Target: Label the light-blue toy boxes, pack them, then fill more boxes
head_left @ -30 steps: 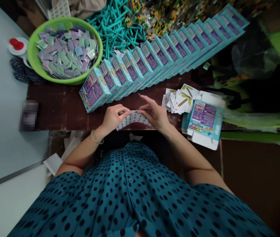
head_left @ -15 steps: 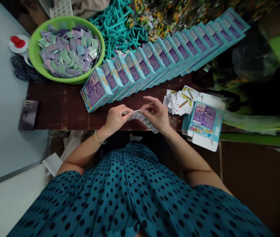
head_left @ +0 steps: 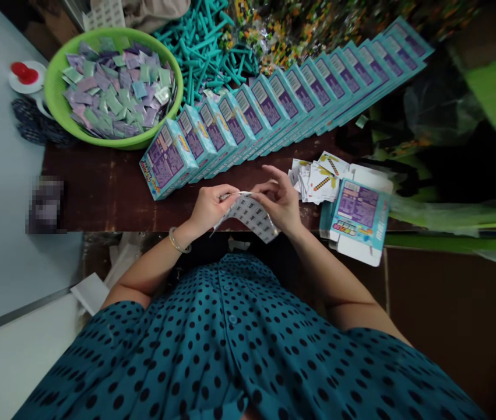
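My left hand (head_left: pixel 209 207) and my right hand (head_left: pixel 281 202) both pinch the top edge of a white sheet printed with small dark squares (head_left: pixel 250 216), which hangs down over the near edge of the dark wooden table (head_left: pixel 108 192). A bangle sits on my left wrist. Right of my right hand lies a loose pile of small printed cards (head_left: pixel 317 175), and beside it a stack of flat unfolded teal boxes (head_left: pixel 358 213). A long slanted row of assembled teal boxes (head_left: pixel 274 105) leans across the table beyond my hands.
A green bowl (head_left: pixel 57 102) of pastel sachets stands at the back left. Teal plastic sticks (head_left: pixel 206 49) and bags of coloured beads (head_left: pixel 300 26) are heaped behind the boxes. A phone (head_left: pixel 44 204) lies at the table's left end. Paper scraps (head_left: pixel 92 291) lie on the floor.
The sheet has swung from lying nearly flat between my hands to hanging down toward me. Both hands have stayed at its top edge and shifted slightly.
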Action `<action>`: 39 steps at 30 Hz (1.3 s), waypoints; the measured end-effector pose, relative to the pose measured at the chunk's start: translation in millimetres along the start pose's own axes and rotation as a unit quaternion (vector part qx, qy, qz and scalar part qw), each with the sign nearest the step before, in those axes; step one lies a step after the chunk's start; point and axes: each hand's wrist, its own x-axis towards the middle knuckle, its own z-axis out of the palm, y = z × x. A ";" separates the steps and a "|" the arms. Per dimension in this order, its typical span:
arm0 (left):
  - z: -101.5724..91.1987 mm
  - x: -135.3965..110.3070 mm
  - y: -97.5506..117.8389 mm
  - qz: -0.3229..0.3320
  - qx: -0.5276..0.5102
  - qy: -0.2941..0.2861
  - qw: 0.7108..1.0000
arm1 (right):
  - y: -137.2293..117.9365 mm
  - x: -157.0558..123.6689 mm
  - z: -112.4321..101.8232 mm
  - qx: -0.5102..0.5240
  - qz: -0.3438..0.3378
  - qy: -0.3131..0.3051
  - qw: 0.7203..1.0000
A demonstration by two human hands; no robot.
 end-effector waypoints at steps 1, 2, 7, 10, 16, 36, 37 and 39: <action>1.5 -0.4 -0.2 0.016 0.006 0.011 1.000 | -1.2 1.3 -1.5 0.009 0.003 -0.009 1.000; 2.6 -0.8 -0.3 0.032 0.013 0.017 0.999 | -2.2 2.4 -2.6 0.016 0.007 -0.016 1.000; 2.3 -3.3 1.5 0.068 0.047 -0.022 0.996 | -2.2 2.5 -1.1 0.021 0.025 -0.004 0.999; 1.4 -4.9 3.8 0.053 0.040 -0.026 0.997 | 3.2 -1.7 6.8 0.027 0.037 0.037 0.998; 2.5 1.2 1.0 -0.051 -0.026 -0.009 0.998 | 14.0 -5.9 14.2 0.010 0.035 0.052 0.998; -12.9 10.1 -25.7 -0.278 -0.270 -0.050 0.920 | -7.5 171.6 -17.8 -0.167 -0.139 0.057 0.975; -13.8 8.7 -25.1 -0.278 -0.268 -0.050 0.921 | 2.5 189.2 -12.8 -0.178 -0.142 0.059 0.972; -16.3 6.0 -24.7 -0.278 -0.263 -0.048 0.923 | 16.8 210.4 -2.4 -0.202 -0.145 0.066 0.966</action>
